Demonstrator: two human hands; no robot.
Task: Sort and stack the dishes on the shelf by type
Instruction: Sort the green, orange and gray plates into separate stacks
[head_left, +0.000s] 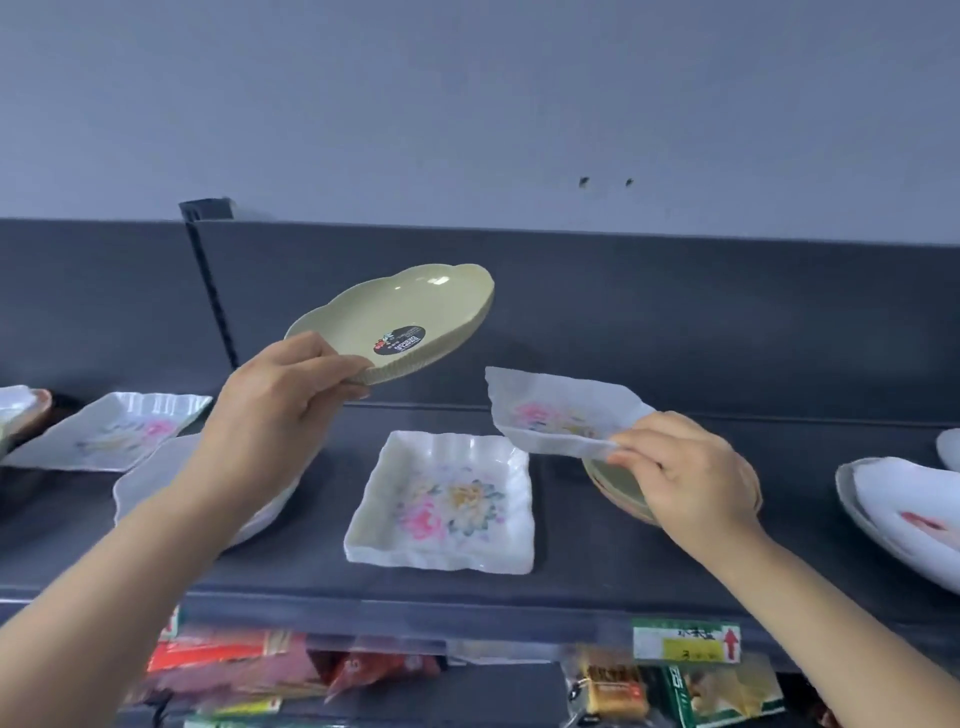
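— Where is the green oval dish (410, 312)?
— Up in the air above the shelf (563, 556), tilted. The left hand (280, 400) grips it, fingers curled round its near rim.
— And the right hand (691, 483)?
— Its fingers pinch one corner of a square flowered dish (556, 410), raised just over a stack of green dishes (618, 486).
— What lies on the shelf itself?
— A second flowered square (441, 504) in the middle, a third flowered square (111, 431) at the left, and white dishes (909, 509) at the right edge.
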